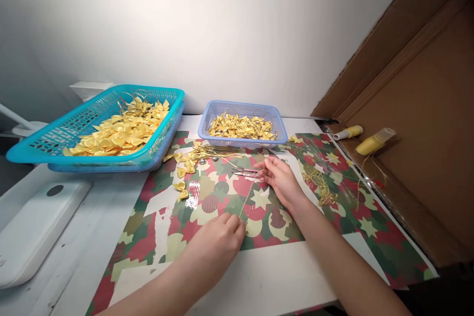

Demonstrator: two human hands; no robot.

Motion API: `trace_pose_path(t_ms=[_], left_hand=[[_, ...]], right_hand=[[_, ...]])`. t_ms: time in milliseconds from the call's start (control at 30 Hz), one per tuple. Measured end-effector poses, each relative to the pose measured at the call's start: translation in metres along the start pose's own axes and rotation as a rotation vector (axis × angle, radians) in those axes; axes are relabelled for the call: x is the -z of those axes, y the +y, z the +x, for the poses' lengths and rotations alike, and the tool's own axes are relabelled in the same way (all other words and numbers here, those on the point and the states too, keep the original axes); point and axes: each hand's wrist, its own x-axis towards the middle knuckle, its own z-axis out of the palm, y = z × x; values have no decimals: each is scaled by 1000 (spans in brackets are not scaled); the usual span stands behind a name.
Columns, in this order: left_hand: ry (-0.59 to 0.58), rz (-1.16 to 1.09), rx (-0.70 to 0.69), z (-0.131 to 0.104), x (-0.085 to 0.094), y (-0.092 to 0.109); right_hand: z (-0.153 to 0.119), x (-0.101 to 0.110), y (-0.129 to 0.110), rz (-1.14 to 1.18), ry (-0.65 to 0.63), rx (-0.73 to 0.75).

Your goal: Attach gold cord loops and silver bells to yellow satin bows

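Your left hand (218,237), lower centre of the frame, rests knuckles-up with fingers (237,224) pinched together; your right hand (281,177), mid-frame, reaches forward, its fingers loosely curled, forearm bare.

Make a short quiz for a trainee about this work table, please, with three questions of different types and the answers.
1. True or false: the left hand pinches one end of a thin gold string.
2. Which basket is nearer to the scissors? A) the teal basket B) the lilac basket
3. Fill in: the right hand rests on the patterned ____.

Key:
1. True; the string runs up from its fingertips toward the right hand.
2. B; it stands just behind the scissors.
3. Paper, in red, green and cream.
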Motion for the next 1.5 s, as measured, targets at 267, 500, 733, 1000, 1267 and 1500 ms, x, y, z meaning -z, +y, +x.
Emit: trace_pose_path(t_ms=[267, 500, 733, 1000, 1267, 1500], left_hand=[[-169, 77, 126, 12, 13, 16], [-63, -35, 116, -4, 32, -9], [-178, -113, -84, -9, 12, -17], [-132, -111, -89, -10, 12, -15], [168, -107, 37, -5, 16, -25], [276, -57, 25, -8, 8, -34]], right_hand=[[33, -27, 8, -376, -81, 4], [21, -1, -5, -866, -70, 304], [13, 37, -18, -1244, -172, 387], [24, 68, -42, -1467, 10, 402], [9, -18, -19, -1544, -236, 509], [35, -76, -12, -1759, -385, 407]])
